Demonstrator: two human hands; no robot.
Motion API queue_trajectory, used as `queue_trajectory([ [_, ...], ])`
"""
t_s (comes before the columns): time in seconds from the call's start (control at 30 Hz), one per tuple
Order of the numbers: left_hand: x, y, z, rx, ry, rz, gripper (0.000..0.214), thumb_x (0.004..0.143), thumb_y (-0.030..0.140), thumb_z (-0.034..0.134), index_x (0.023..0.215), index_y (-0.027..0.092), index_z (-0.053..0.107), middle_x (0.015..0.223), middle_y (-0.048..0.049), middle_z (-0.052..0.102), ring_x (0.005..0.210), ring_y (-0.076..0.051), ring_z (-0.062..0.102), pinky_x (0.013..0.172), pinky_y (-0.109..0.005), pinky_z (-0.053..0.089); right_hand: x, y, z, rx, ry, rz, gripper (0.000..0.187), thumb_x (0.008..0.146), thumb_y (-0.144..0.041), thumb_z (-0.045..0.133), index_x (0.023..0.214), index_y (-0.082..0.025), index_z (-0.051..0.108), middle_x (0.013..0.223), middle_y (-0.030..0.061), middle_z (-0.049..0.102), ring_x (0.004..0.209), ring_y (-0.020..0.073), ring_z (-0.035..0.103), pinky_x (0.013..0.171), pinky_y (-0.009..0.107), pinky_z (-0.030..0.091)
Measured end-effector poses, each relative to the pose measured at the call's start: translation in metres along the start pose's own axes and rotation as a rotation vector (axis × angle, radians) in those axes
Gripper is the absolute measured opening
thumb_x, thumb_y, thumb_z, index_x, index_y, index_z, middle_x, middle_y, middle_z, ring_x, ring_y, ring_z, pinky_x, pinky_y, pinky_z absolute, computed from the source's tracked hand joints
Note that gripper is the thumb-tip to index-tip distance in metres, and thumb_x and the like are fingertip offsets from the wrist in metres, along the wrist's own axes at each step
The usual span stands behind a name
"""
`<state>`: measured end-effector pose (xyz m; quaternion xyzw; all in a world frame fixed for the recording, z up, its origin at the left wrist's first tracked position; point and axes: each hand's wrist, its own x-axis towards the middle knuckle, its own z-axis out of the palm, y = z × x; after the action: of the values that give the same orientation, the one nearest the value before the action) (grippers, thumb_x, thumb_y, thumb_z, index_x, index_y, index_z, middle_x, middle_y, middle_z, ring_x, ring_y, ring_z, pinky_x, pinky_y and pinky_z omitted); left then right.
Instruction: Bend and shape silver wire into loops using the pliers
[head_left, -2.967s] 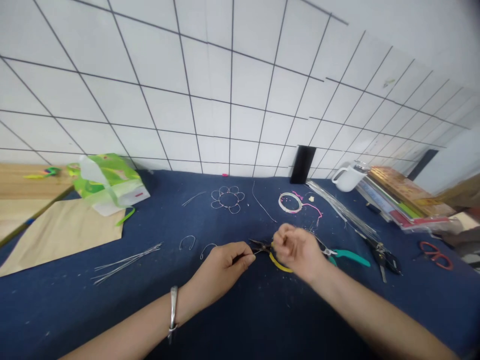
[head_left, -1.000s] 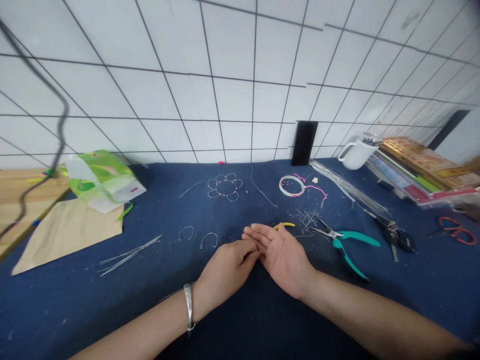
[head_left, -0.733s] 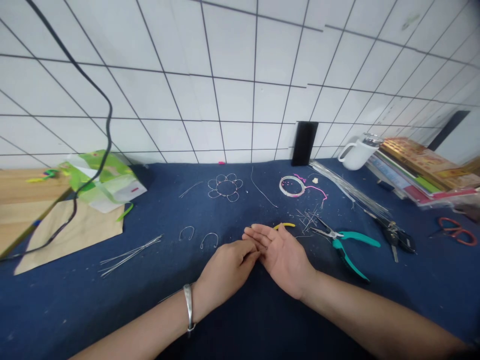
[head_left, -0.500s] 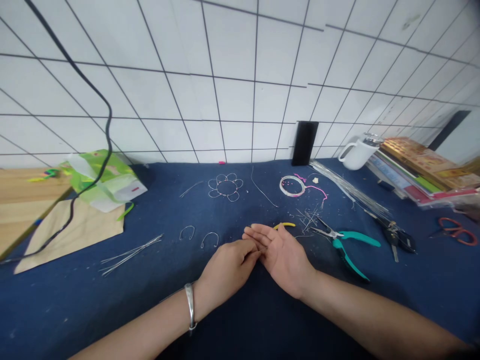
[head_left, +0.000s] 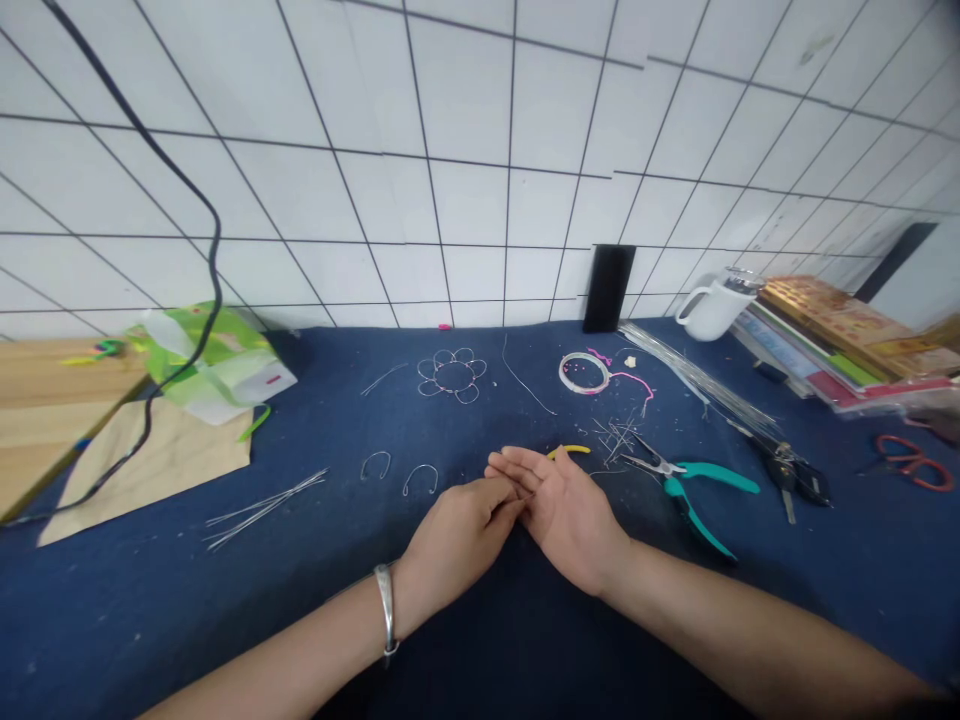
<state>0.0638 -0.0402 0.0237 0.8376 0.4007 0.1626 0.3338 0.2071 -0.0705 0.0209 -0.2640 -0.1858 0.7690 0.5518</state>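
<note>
My left hand (head_left: 459, 535), with a silver bangle at its wrist, is closed in a pinch against my right palm. What its fingertips hold, if anything, is too small or hidden. Palm up, my right hand (head_left: 570, 520) lies open with its fingers stretched out. Just behind it shows a yellow handle or curved piece (head_left: 568, 450), mostly covered. Two bent wire arcs, one nearer (head_left: 420, 480) and one farther left (head_left: 375, 465), lie beyond my left hand. A flower-shaped wire frame (head_left: 452, 376) rests farther back.
Teal-handled pliers (head_left: 679, 470) and short wire pieces (head_left: 616, 437) lie to the right, beyond them keys (head_left: 786, 475) and red scissors (head_left: 911, 460). Straight wires (head_left: 268, 508) lie left. At the back are a white ring (head_left: 562, 374), black box (head_left: 609, 288) and white mug (head_left: 712, 312).
Both hands keep nearly the same pose, with the left fingertips still at the right palm. The view shifts very slightly; nothing on the table has moved.
</note>
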Motion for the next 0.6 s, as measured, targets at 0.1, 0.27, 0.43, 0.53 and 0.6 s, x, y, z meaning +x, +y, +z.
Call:
queue_trajectory([
  [0.1, 0.0008, 0.0003, -0.0002, -0.015, 0.007, 0.015, 0.024, 0.088, 0.022, 0.038, 0.07, 0.017, 0.053, 0.07, -0.0001, 0.059, 0.06, -0.011, 0.05, 0.057, -0.023, 0.038, -0.0006, -0.0009, 0.0007, -0.001, -0.004, 0.001, 0.05, 0.089, -0.049, 0.027, 0.112, -0.014, 0.053, 0.121, 0.0109, 0.053, 0.118, 0.0211, 0.044, 0.105, 0.038, 0.02],
  [0.27, -0.0002, 0.0006, -0.0008, -0.035, 0.013, 0.04, 0.024, 0.087, 0.02, 0.038, 0.067, 0.017, 0.051, 0.067, 0.0012, 0.057, 0.058, -0.01, 0.048, 0.056, -0.023, 0.037, -0.0024, -0.0028, 0.002, -0.005, 0.007, -0.002, 0.051, 0.088, -0.052, 0.028, 0.112, -0.015, 0.053, 0.122, 0.0106, 0.052, 0.118, 0.0213, 0.044, 0.105, 0.039, 0.021],
  [0.43, -0.001, 0.0006, -0.001, -0.054, 0.027, 0.052, 0.022, 0.086, 0.018, 0.039, 0.066, 0.017, 0.049, 0.066, 0.0015, 0.056, 0.057, -0.009, 0.048, 0.055, -0.022, 0.036, -0.0029, -0.0035, 0.0037, -0.023, 0.027, 0.002, 0.05, 0.087, -0.052, 0.03, 0.112, -0.015, 0.053, 0.124, 0.0109, 0.051, 0.118, 0.0214, 0.044, 0.104, 0.039, 0.022],
  [0.53, -0.0008, 0.0011, -0.0007, -0.09, 0.034, 0.057, 0.022, 0.085, 0.018, 0.04, 0.065, 0.017, 0.048, 0.066, 0.0019, 0.056, 0.058, -0.009, 0.049, 0.055, -0.022, 0.036, -0.0029, -0.0035, 0.0048, -0.034, 0.04, 0.002, 0.051, 0.086, -0.053, 0.03, 0.112, -0.016, 0.054, 0.123, 0.0109, 0.052, 0.117, 0.0214, 0.045, 0.103, 0.039, 0.023],
  [0.6, -0.0008, 0.0015, -0.0008, -0.115, 0.033, 0.054, 0.022, 0.086, 0.018, 0.04, 0.065, 0.017, 0.048, 0.066, 0.0022, 0.055, 0.057, -0.009, 0.048, 0.055, -0.022, 0.036, -0.003, -0.0034, 0.005, -0.039, 0.046, 0.003, 0.051, 0.086, -0.054, 0.031, 0.111, -0.016, 0.054, 0.123, 0.0105, 0.052, 0.117, 0.0212, 0.045, 0.102, 0.038, 0.024],
])
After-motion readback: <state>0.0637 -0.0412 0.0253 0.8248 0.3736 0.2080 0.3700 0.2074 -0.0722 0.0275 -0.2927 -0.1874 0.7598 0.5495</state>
